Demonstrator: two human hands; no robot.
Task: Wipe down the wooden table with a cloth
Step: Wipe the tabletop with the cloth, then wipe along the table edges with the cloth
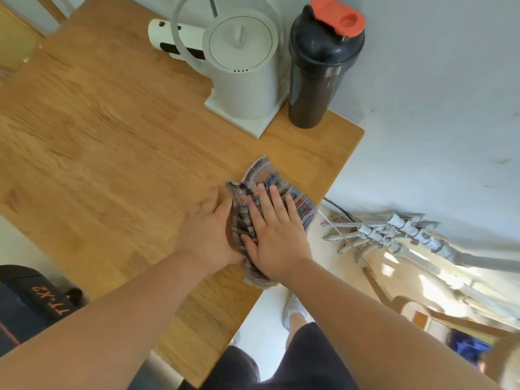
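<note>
A: At the table's (112,136) right edge: cloth (266,174) under right hand (277,240), fingers flat, spread.
B: Left hand (206,235) flat too (touching cloth's left border). Bare wood lies leftward, so sweep that way.

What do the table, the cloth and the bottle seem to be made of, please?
Table: wood, by the visible grain and joined strips, with a smooth, low-sheen finish. Cloth: woven textile in multicoloured stripes, soft and rumpled; the fibre cannot be told. Bottle: probably plastic, a dark translucent body with slight gloss and an orange cap.
</note>
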